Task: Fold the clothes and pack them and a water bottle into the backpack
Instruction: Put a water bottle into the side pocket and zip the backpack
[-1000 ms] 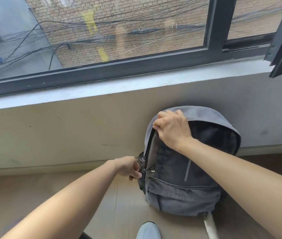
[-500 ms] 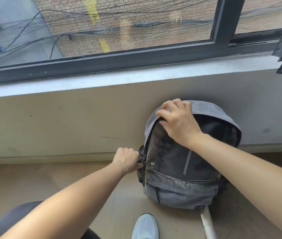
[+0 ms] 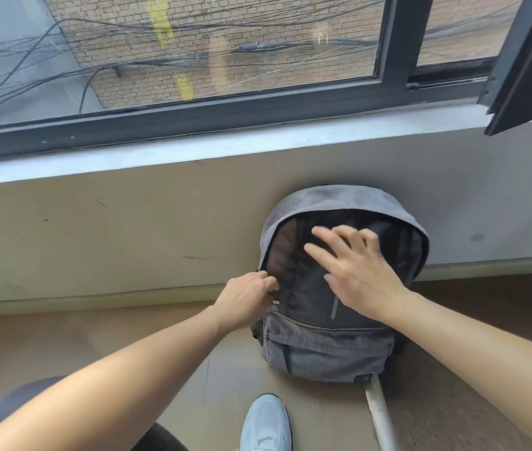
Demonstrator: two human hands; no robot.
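A grey backpack (image 3: 326, 349) stands upright on the floor, leaning against the wall below the window. Its main compartment gapes at the top, showing dark lining. My left hand (image 3: 246, 299) pinches the zipper at the backpack's left edge, fingers curled. My right hand (image 3: 352, 265) hovers over the dark front panel with fingers spread and straight, holding nothing; it is motion-blurred. No clothes or water bottle appear in view.
A pale wall (image 3: 128, 236) and grey window sill (image 3: 193, 148) rise behind the backpack. My light blue shoe (image 3: 266, 424) is on the wooden floor just in front. A white strip (image 3: 378, 415) runs along the floor to the right. An open window sash (image 3: 531, 60) juts out upper right.
My right hand has let go of the backpack's top left rim and opened, moving right over the front panel. My left hand has slid up along the left zipper edge.
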